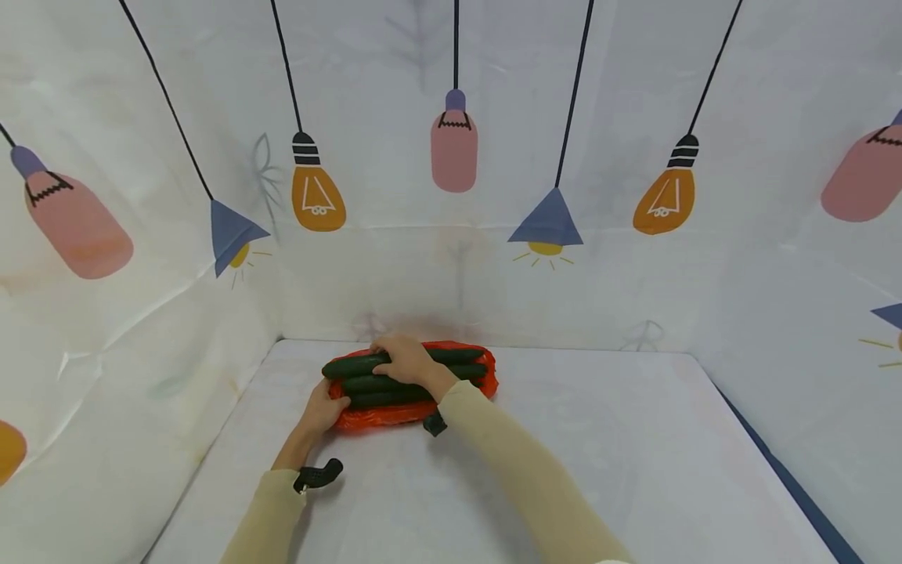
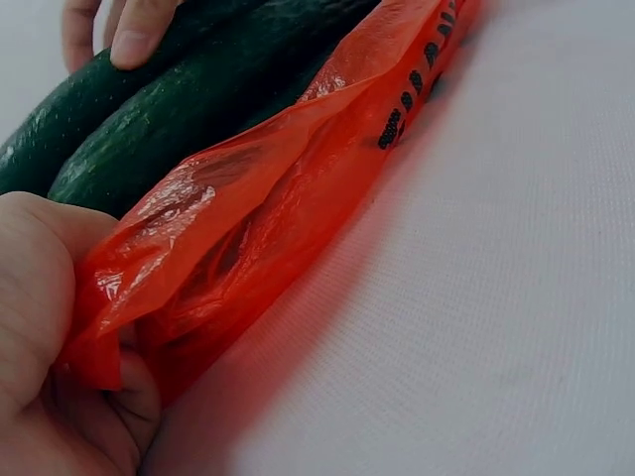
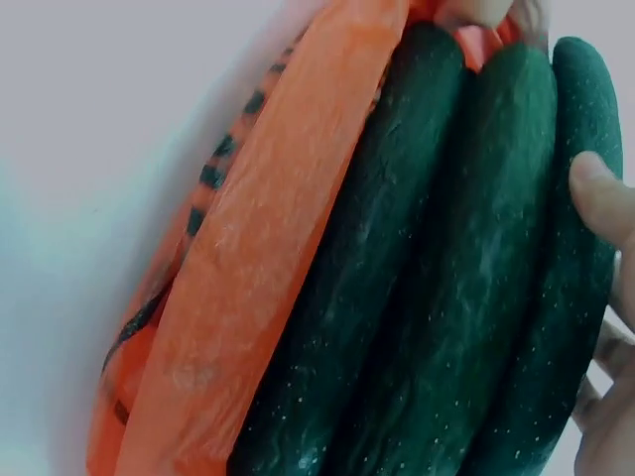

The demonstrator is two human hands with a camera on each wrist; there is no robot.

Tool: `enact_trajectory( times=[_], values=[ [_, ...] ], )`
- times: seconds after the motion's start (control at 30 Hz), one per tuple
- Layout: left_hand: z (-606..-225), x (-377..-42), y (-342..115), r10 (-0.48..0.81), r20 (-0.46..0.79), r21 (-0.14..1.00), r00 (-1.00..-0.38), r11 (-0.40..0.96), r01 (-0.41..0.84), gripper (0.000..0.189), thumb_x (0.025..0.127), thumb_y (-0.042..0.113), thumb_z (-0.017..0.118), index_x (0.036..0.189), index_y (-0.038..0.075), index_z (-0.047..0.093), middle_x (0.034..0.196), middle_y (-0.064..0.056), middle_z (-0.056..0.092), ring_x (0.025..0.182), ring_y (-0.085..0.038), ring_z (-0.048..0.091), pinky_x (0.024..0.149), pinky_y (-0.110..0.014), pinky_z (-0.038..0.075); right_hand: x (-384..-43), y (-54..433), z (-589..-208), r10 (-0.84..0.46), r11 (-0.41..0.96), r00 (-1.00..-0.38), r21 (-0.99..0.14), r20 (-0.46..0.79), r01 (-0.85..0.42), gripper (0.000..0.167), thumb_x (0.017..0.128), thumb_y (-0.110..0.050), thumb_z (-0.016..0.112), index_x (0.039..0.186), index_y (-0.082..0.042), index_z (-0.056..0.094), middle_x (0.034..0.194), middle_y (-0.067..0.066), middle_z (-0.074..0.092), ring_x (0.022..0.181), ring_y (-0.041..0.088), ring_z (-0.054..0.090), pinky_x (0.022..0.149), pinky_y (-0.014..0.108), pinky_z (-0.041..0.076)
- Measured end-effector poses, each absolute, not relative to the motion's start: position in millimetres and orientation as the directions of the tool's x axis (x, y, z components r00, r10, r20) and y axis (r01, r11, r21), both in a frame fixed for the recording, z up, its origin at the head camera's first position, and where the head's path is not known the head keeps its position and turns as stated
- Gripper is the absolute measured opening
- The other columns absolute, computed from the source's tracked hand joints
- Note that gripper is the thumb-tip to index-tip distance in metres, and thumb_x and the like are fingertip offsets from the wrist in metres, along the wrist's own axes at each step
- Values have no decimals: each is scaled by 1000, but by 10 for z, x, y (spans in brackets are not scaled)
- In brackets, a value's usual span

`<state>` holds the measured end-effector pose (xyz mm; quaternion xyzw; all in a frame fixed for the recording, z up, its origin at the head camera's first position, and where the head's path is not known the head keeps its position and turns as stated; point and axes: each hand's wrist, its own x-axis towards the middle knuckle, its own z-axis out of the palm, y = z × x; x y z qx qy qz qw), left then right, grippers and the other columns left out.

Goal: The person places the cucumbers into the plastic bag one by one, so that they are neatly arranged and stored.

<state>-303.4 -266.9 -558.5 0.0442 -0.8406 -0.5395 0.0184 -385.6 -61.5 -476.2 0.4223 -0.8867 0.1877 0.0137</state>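
Note:
Several dark green cucumbers (image 3: 397, 248) lie side by side on a spread red plastic bag (image 1: 384, 417) at the back left of the white table. My left hand (image 1: 322, 409) is at the bag's left end. In the left wrist view its thumb and fingers pinch the crumpled edge of the bag (image 2: 248, 188). Reaching over the pile, my right hand (image 1: 409, 362) grips the farthest cucumber (image 1: 352, 366), thumb on the near side and fingers behind. That cucumber's left end sticks out past the bag.
White sheeting printed with hanging lamps (image 1: 454, 157) rises behind the table (image 1: 578, 454) and at both sides. A black wrist strap (image 1: 319, 474) is on the left wrist. A small dark piece (image 1: 434, 424) shows below the right wrist.

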Motion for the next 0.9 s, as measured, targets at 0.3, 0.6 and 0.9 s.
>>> enact_trajectory(
  times=[0.3,0.6,0.9],
  values=[
    [-5597,-3030,-2668,-93,-45,919,-995,386,-77,80,87,-3,53,155,1,12,156,-25,19,142,-37,16,114,-53,14,-3934,-402,-4780,-745,588,-658,-358,109,-725,38,93,-31,65,129,-20,60,123,-3,62,113,13,56,96,29,44],
    [-5601,-3025,-2674,-85,-25,911,-996,408,-57,81,85,-3,55,155,3,14,155,-26,20,143,-38,14,113,-53,14,-3961,-304,-4778,-743,573,-659,-401,113,-715,45,89,-30,71,130,-16,60,124,-1,61,114,15,55,96,30,44],
    [-5568,-3017,-2695,-87,-11,907,-996,419,-47,82,84,-4,55,155,3,13,155,-27,19,143,-39,13,113,-54,15,-3992,-193,-4750,-691,614,-719,-465,73,-638,53,87,-39,70,133,-17,58,126,0,60,114,17,54,97,34,45]
  ],
)
